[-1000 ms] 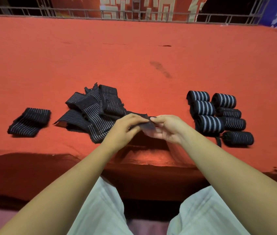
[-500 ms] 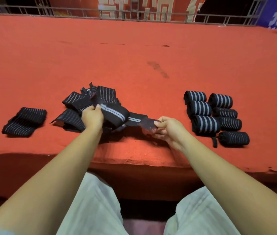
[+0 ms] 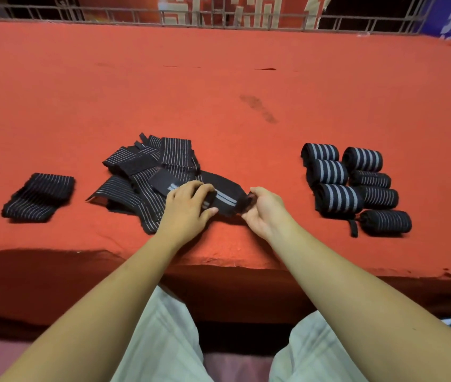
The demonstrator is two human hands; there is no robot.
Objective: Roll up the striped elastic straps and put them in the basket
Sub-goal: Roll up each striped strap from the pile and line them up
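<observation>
Nearest, at the near right corner of the heap of loose straps (image 3: 147, 172): one striped strap (image 3: 227, 197) in work. The left hand (image 3: 188, 208) is curled over its bunched middle, and the right hand (image 3: 264, 213) pinches the free end. Judged light, soft and stretchy, so it is apt to spring open. Best held at the end, kept taut, with a thumb trapping each turn. Left of the heap, well apart, lies a folded strap (image 3: 39, 197). Right of the heap sit the rolled straps (image 3: 334, 177), clustered. Beyond the heap is red tabletop (image 3: 219, 92). Basket not plainly seen.

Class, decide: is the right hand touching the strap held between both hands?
Touching. The head view shows the right hand pinching the end of the strap.
</observation>
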